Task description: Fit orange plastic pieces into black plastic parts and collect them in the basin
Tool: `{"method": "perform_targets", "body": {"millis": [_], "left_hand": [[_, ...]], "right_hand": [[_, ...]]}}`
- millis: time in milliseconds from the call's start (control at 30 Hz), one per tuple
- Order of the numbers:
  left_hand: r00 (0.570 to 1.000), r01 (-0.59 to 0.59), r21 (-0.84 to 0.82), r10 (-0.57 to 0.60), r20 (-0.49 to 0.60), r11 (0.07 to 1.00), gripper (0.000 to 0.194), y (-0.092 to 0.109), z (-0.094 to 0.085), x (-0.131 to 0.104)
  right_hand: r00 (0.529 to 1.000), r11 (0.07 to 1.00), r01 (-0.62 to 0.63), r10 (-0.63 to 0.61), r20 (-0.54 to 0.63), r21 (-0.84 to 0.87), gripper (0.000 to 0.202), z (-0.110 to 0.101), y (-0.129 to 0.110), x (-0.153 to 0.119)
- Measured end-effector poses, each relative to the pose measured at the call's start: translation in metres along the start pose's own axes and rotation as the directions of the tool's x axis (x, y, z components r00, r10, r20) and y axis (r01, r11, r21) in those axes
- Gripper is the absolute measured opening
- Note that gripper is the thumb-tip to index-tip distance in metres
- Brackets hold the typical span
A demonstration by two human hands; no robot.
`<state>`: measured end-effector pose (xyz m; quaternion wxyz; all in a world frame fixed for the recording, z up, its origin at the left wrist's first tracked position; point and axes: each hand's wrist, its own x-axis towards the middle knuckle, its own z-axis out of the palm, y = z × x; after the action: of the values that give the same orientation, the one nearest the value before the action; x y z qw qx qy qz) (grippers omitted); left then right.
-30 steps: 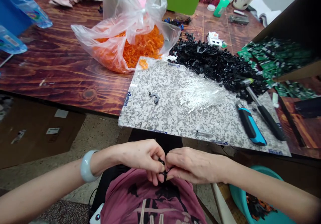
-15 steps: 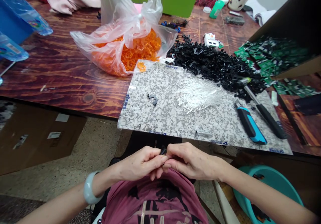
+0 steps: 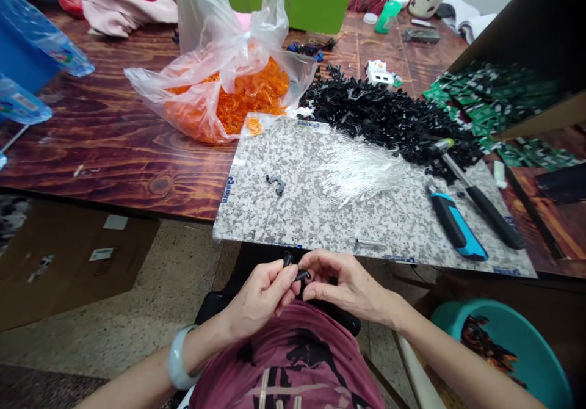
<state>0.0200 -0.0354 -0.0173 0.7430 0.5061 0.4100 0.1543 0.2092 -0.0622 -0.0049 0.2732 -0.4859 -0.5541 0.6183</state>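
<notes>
My left hand (image 3: 260,293) pinches a small black plastic part (image 3: 300,275) between thumb and fingers, low in front of my lap. One end of the part pokes up above the fingers, another sticks out to the right. Close against that right end, my right hand (image 3: 348,284) has its fingers curled round it, the thumb a little apart. The fingers partly hide the piece. On the speckled board (image 3: 256,220) beyond lie a single black bracket-like piece (image 3: 276,183), a heap of thin clear strips (image 3: 359,171) and a small clear tube (image 3: 370,244).
A big pile of black plastic parts (image 3: 379,110) borders the board's back. A clear bag of orange pieces (image 3: 251,94) stands behind left. A blue-black utility knife (image 3: 458,226) and a hammer (image 3: 488,204) lie right. Green circuit boards (image 3: 485,110) spill from a box. Below right is a teal tub (image 3: 549,360).
My hands have drawn slightly apart, the right fingers opening somewhat. More of the black part shows between them. The view has shifted slightly, and more of the tub is visible.
</notes>
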Motion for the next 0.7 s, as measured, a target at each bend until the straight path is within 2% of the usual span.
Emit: {"method": "perform_targets", "body": {"millis": [100, 400, 567, 700], "left_hand": [[0.998, 0.007, -0.023, -0.009, -0.057, 1.0, 0.041, 0.005, -0.001, 0.0], [0.994, -0.009, 0.058, 0.016, -0.111, 0.998, 0.041, 0.007, -0.002, -0.002], [0.993, -0.03, 0.041, 0.034, -0.115, 0.999, 0.039, 0.004, -0.001, -0.002], [0.991, -0.068, 0.011, 0.068, -0.111, 0.998, 0.038, 0.003, 0.003, -0.001]], "right_hand": [[0.998, 0.994, -0.035, 0.041, -0.055, 0.104, 0.037, 0.005, 0.003, -0.002], [0.991, 0.999, 0.022, -0.019, -0.133, 0.023, 0.024, 0.01, -0.005, 0.001], [0.976, 0.997, 0.073, -0.069, -0.207, 0.014, 0.024, 0.013, -0.001, 0.002], [0.974, 0.996, 0.075, -0.063, -0.218, 0.05, 0.022, 0.014, 0.001, 0.003]]}}
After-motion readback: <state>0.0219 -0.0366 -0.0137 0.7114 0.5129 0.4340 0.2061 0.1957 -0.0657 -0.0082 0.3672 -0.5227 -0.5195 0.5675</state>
